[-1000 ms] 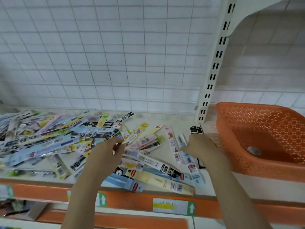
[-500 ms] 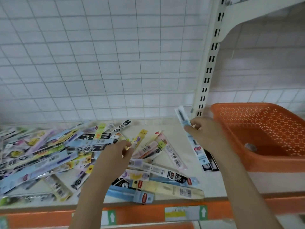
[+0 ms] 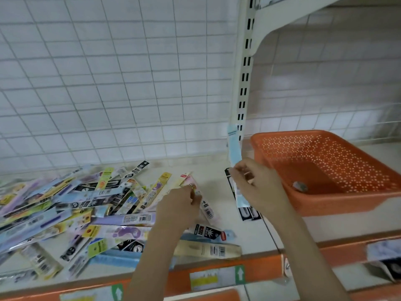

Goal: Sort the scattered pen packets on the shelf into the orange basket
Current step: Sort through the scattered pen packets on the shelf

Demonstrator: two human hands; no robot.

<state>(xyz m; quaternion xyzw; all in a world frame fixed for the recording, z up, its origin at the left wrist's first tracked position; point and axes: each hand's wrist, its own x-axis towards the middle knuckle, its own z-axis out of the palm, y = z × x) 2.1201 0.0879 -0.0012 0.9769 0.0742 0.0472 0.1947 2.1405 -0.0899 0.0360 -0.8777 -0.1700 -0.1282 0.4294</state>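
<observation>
Right hand pinches a blue pen packet upright, just left of the orange basket.

The left hand curls its fingers on a pink packet at the right edge of the pile on the shelf. The slim, slippery packet could slide from so light a grip, or catch the basket's near-left rim. A white slotted post stands just behind it; a black packet lies beneath the right hand.
</observation>
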